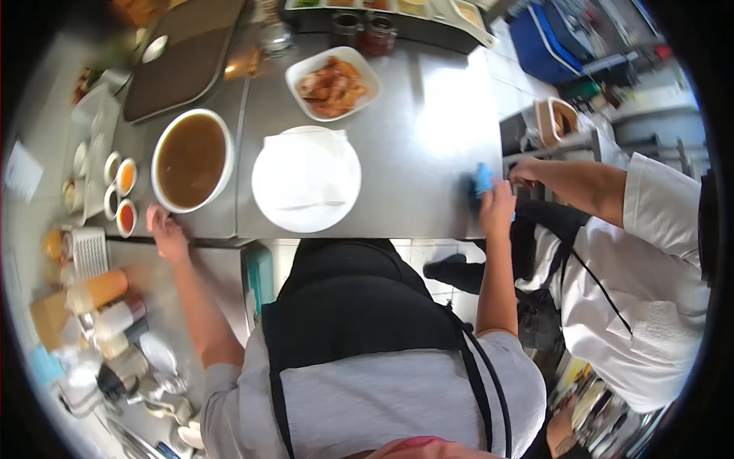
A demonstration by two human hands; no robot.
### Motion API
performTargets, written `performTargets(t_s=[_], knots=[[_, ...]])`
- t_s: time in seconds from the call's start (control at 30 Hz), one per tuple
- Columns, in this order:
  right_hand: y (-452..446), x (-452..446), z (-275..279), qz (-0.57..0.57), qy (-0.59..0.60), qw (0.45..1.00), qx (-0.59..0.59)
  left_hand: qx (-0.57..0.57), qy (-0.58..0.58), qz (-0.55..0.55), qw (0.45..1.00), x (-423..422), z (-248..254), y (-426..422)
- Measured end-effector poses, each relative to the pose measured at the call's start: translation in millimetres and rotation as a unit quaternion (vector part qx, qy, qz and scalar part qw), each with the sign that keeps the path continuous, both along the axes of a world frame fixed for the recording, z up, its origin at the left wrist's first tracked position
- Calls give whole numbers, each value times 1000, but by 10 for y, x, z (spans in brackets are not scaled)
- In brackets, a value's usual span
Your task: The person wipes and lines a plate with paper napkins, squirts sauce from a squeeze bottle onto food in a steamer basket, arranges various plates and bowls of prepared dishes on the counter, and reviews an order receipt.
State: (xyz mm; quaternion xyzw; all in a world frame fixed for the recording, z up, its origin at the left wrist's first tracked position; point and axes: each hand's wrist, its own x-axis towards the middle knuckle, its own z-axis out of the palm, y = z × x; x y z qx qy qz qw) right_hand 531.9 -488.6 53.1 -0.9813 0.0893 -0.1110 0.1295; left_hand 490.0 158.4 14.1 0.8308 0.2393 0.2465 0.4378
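My left hand [167, 232] is at the front edge of the steel counter, just below a white bowl of brown soup [192, 161]; its fingers look curled, and whether they hold anything is hidden. At the counter's right edge, my right hand [498, 205] is closed on a blue cloth [484, 178]. Between the hands lies a white plate [306, 218] with a white napkin [307, 164] and what looks like cutlery on it. Behind the plate stands a square white bowl [369, 80] of reddish-brown food.
Small sauce cups [126, 217] sit left of the soup. A brown tray [183, 61], two dark jars [378, 34] and a garnish rail are at the back. A co-worker [627, 275] stands close at the right, an arm near my right hand. Bottles [97, 289] crowd the lower left.
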Motion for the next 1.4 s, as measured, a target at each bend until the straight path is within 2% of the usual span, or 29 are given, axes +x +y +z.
performTargets(t_s=[0.03, 0.07, 0.13, 0.17, 0.2, 0.23, 0.27, 0.3, 0.33, 0.37, 0.47, 0.5, 0.57, 0.63, 0.73, 0.83, 0.87, 0.9, 0.97, 1.0, 1.3, 1.4], knots=[[209, 68, -34, 57, 36, 997, -42, 7, 37, 48, 998, -12, -23, 8], [411, 127, -140, 37, 57, 997, -39, 25, -90, 11, 996, 21, -331, 259], [392, 287, -212, 48, 3, 999, -22, -98, -147, 45, 983, 60, -91, 48], [324, 399, -256, 54, -25, 998, -11, -202, -126, 118, 964, 40, 172, -138], [171, 549, -393, 69, -79, 992, 70, -360, -199, 24, 911, -31, 126, 46], [217, 657, -322, 50, -137, 983, 110, -501, -266, -77, 820, -76, 78, 218], [383, 742, -150, 32, -144, 962, 228, -417, -257, -15, 872, 7, 421, -56], [550, 812, 32, 13, -145, 929, 341, -430, -248, -109, 861, -13, 401, 34], [838, 839, 280, -2, -93, 878, 470, -413, -237, -90, 875, -6, 471, -6], [1101, 863, 447, 44, -37, 829, 556, -415, -237, -105, 872, 34, 489, -47], [2015, 989, 755, 81, 79, 749, 652, -402, -259, -154, 864, 190, 584, -178], [2362, 1025, 864, 112, 110, 719, 677, -450, -304, -216, 811, 229, 534, -124], [2965, 1159, 907, 156, 111, 675, 712, -517, -314, -186, 774, 285, 305, -29], [3432, 1405, 656, 189, 84, 681, 702, -554, -330, -181, 742, 350, 219, -12], [3881, 1562, 530, 135, 253, 647, 706, -584, -326, -182, 721, 395, 242, -50], [4190, 1578, 370, 71, 336, 611, 714, -652, -326, -181, 660, 409, 337, -101], [4293, 1579, 243, 110, 322, 619, 708, -654, -314, -172, 666, 393, 377, -128], [4312, 1616, 145, 94, 358, 595, 714, -655, -307, -174, 668, 396, 406, -140], [4385, 1512, 390, 60, 428, 543, 720, -658, -292, -176, 672, 391, 455, -178], [4390, 1520, 364, 74, 426, 503, 749, -631, -286, -194, 695, 397, 487, -196], [4344, 1420, 515, 122, 407, 476, 770, -582, -285, -198, 735, 435, 796, -291], [4291, 1399, 672, 124, 403, 489, 763, -580, -274, -218, 735, 437, 883, -294]])
